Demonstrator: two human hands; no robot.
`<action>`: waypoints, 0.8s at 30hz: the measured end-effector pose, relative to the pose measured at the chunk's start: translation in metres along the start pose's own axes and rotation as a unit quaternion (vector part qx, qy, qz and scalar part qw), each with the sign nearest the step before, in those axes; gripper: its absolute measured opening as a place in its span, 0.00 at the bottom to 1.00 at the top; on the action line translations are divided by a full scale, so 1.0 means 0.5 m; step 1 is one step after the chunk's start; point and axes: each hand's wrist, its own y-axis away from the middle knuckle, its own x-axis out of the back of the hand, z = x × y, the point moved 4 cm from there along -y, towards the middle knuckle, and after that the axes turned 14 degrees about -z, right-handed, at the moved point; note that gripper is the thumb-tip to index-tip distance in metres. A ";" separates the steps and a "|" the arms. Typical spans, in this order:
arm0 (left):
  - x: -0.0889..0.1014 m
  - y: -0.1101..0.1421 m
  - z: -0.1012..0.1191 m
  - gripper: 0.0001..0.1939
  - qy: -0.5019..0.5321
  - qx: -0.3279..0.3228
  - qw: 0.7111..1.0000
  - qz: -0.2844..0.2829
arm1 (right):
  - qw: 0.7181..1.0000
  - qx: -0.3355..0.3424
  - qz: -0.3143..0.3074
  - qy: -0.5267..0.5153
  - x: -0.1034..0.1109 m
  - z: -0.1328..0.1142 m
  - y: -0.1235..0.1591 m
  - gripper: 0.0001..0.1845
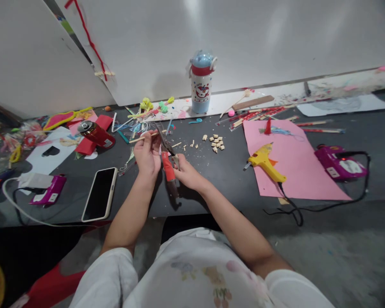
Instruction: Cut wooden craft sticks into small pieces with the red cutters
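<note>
Shirt (192,273): white with faded prints, it was nearest, just at the near side of the dark counter (208,188).
Left grip (147,156): thumb and fingers were clamped on a thin wooden stick (137,139), held above the counter.
Right grip (188,172): it was clamped on red-handled pliers (168,167), one handle jutting toward the near side.
Pliers' jaws: they crossed the stick near its right end; I couldn't tell whether they bit into it.
Short wooden pieces (218,144): they lay loose to the right of the pliers.
Phone (100,194): it lay near left, screen dark.
Bottle (201,85): it stood upright at the far side.
Glue gun (267,163): yellow, it lay on pink paper (301,171) at the right.
</note>
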 end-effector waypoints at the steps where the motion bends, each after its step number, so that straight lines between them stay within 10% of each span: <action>1: 0.001 0.000 0.000 0.14 -0.007 -0.001 1.000 0.002 | 1.000 0.000 0.000 0.005 0.000 -0.001 0.000 0.19; 12: 0.004 0.000 0.004 0.13 0.010 -0.005 1.000 0.001 | 0.999 -0.033 0.031 -0.022 0.001 0.021 -0.011 0.11; 24: 0.007 0.001 0.003 0.14 -0.014 -0.007 1.000 0.014 | 1.000 0.017 0.000 0.014 0.001 -0.014 0.010 0.29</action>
